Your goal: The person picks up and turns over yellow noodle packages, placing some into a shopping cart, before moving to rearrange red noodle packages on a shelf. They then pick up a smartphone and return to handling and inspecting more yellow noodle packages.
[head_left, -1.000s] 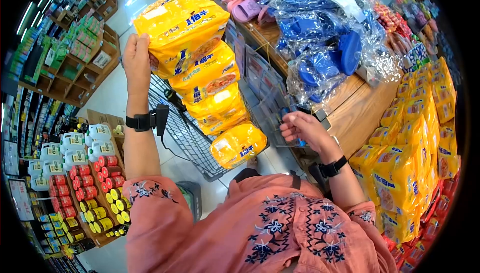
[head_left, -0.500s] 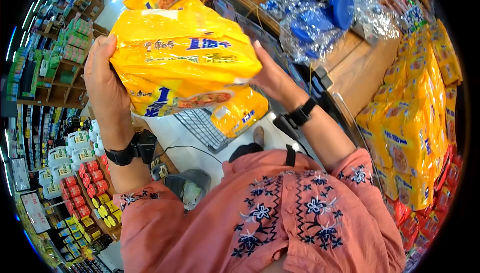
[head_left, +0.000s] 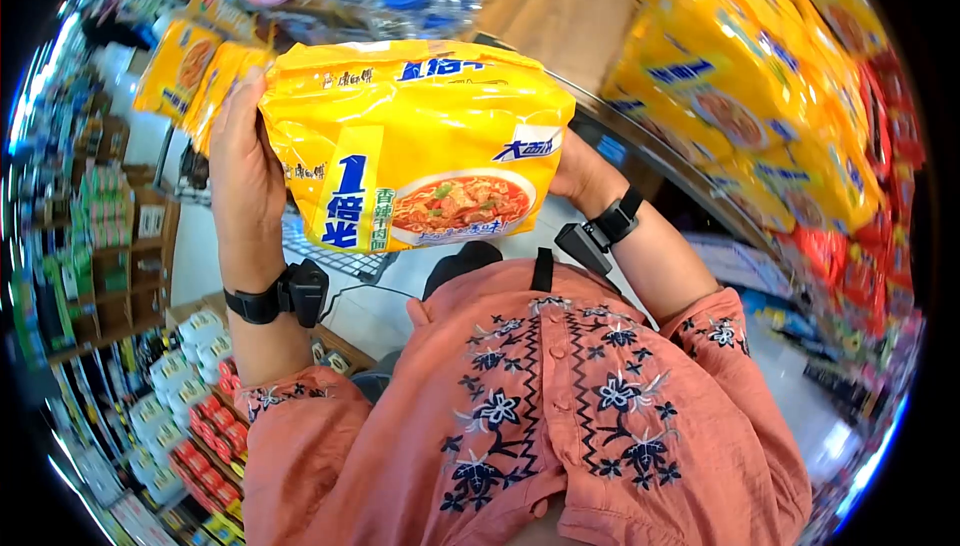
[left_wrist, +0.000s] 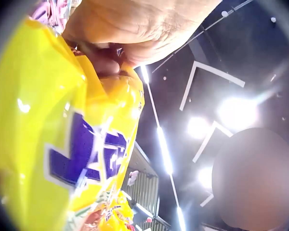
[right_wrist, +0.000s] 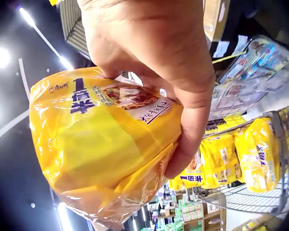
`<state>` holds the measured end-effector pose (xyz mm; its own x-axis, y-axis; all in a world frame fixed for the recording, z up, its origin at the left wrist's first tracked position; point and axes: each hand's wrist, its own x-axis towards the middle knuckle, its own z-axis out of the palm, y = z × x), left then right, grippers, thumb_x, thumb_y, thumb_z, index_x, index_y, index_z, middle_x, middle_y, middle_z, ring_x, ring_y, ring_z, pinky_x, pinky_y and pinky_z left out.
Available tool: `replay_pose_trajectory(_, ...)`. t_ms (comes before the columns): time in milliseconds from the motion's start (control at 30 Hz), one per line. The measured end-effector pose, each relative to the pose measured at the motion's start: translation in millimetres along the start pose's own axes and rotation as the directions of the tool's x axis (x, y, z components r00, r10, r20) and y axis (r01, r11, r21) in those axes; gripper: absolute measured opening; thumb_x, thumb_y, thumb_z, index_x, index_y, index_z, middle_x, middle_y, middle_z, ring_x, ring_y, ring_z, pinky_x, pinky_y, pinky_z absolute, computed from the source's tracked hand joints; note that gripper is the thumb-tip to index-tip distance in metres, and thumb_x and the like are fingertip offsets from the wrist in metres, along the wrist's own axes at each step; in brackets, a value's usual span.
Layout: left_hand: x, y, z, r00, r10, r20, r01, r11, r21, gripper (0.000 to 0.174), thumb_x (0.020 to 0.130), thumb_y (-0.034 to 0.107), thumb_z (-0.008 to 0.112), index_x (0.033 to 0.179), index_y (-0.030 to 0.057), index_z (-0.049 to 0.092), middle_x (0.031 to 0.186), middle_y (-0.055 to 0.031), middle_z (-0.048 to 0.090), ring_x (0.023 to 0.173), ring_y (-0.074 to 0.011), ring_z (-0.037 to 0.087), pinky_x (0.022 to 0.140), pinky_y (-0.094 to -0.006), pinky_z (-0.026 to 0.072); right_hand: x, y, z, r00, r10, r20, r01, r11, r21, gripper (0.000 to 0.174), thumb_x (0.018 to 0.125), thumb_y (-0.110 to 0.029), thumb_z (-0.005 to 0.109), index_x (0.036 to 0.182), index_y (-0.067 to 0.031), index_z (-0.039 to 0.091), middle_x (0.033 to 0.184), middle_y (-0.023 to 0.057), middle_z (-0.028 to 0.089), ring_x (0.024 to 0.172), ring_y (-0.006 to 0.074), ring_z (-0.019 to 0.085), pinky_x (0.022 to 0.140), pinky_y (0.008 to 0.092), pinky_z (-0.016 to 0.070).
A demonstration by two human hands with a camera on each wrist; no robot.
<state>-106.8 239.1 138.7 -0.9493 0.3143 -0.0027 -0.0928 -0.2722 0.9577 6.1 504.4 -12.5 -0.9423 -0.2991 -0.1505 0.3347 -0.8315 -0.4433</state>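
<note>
The person holds a big yellow noodle pack up in front of the chest. In the head view a wire cart shows just under it. The left hand grips the left end of the pack, with the fingers curled behind it. The right hand holds the right end, and the right wrist view shows its fingers bent round the edge.

The pack is soft, smooth plastic and is held only at its two ends, so it may sag in the middle and slide out if one hand loosens. A hard squeeze could crush the noodles inside or burst a seam. The stacked yellow packs are near the right arm, and a wide swing could knock some down.
</note>
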Motion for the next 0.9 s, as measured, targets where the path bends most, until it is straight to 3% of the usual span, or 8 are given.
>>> replay_pose_trajectory(133,-18,-26,50,0.977,0.104,0.188,-0.161,0.933,0.323,0.043,0.106,0.036,0.045,0.131,0.0009,0.052,0.121,-0.0097,0.065,0.105,-0.0164,0.065,0.089,-0.0286,0.0535,-63,-4,-27,0.994,-0.055,-0.089,0.064,0.993,0.103,0.049,0.104,-0.038,0.048,0.135,-0.0008,0.054,0.133,0.017,0.061,0.116,0.0254,0.064,0.1,0.0407,0.0528)
replay_pose_trajectory(200,-26,-75,35,0.964,-0.228,0.136,0.198,0.959,0.204,0.044,0.105,0.032,0.049,0.136,0.002,0.049,0.123,-0.0093,0.064,0.106,-0.0162,0.066,0.086,-0.0276,0.0558,-86,-3,-40,0.99,-0.068,-0.123,0.087,0.984,0.158,0.053,0.104,-0.042,0.046,0.136,-0.0006,0.053,0.136,0.0166,0.058,0.119,0.0253,0.062,0.102,0.0415,0.0512)
replay_pose_trajectory(300,-51,-107,61,0.854,-0.44,0.277,0.484,0.868,-0.111,0.045,0.103,0.026,0.053,0.14,0.0031,0.046,0.124,-0.011,0.065,0.1,-0.0182,0.07,0.08,-0.0308,0.0607,-112,1,-63,0.993,-0.076,-0.095,0.092,0.979,0.182,0.057,0.104,-0.046,0.043,0.137,-0.0009,0.052,0.139,0.0158,0.057,0.121,0.0251,0.06,0.104,0.0423,0.0496)
replay_pose_trajectory(400,-58,-134,75,0.846,-0.432,0.313,0.449,0.893,0.02,0.059,0.104,0.051,0.039,0.14,0.0057,0.047,0.123,-0.0119,0.067,0.098,-0.0204,0.071,0.08,-0.0322,0.0612,-144,-1,-67,0.983,-0.065,-0.17,0.084,0.991,0.107,0.058,0.104,-0.047,0.042,0.142,-0.0032,0.048,0.141,0.0148,0.055,0.125,0.025,0.058,0.107,0.0442,0.0467)
replay_pose_trajectory(533,-72,-152,101,0.854,-0.398,0.336,0.429,0.903,-0.02,0.06,0.104,0.053,0.036,0.143,0.008,0.045,0.127,-0.011,0.065,0.104,-0.0223,0.07,0.083,-0.0362,0.0609,-184,2,-72,0.976,-0.153,-0.155,0.174,0.976,0.128,0.059,0.104,-0.048,0.042,0.147,-0.007,0.041,0.147,0.0137,0.048,0.131,0.025,0.052,0.109,0.0454,0.0449)
replay_pose_trajectory(633,-74,-168,102,0.77,-0.488,0.411,0.555,0.83,-0.054,0.061,0.103,0.055,0.036,0.143,0.0086,0.045,0.129,-0.011,0.064,0.105,-0.0229,0.07,0.084,-0.0374,0.0608,-211,5,-70,0.962,-0.194,-0.189,0.221,0.966,0.133,0.062,0.103,-0.05,0.042,0.15,-0.0108,0.037,0.15,0.0131,0.044,0.134,0.0271,0.049,0.109,0.0481,0.0447)
replay_pose_trajectory(767,-82,-183,115,0.763,-0.494,0.417,0.559,0.829,-0.04,0.062,0.103,0.056,0.034,0.143,0.0096,0.045,0.128,-0.0113,0.065,0.107,-0.0237,0.069,0.085,-0.0379,0.0605,-237,9,-83,0.974,-0.192,-0.123,0.205,0.974,0.096,0.063,0.102,-0.053,0.04,0.153,-0.0157,0.031,0.15,0.0146,0.044,0.131,0.0367,0.051,0.089,0.064,0.0534)
replay_pose_trajectory(900,-86,-190,132,0.721,-0.496,0.483,0.602,0.794,-0.082,0.062,0.103,0.056,0.036,0.143,0.0095,0.045,0.128,-0.0114,0.064,0.107,-0.0243,0.069,0.087,-0.0384,0.0599,-250,11,-89,0.968,-0.18,-0.176,0.192,0.98,0.048,0.064,0.102,-0.056,0.037,0.153,-0.0177,0.031,0.149,0.0147,0.045,0.126,0.0394,0.055,0.082,0.0653,0.0559)
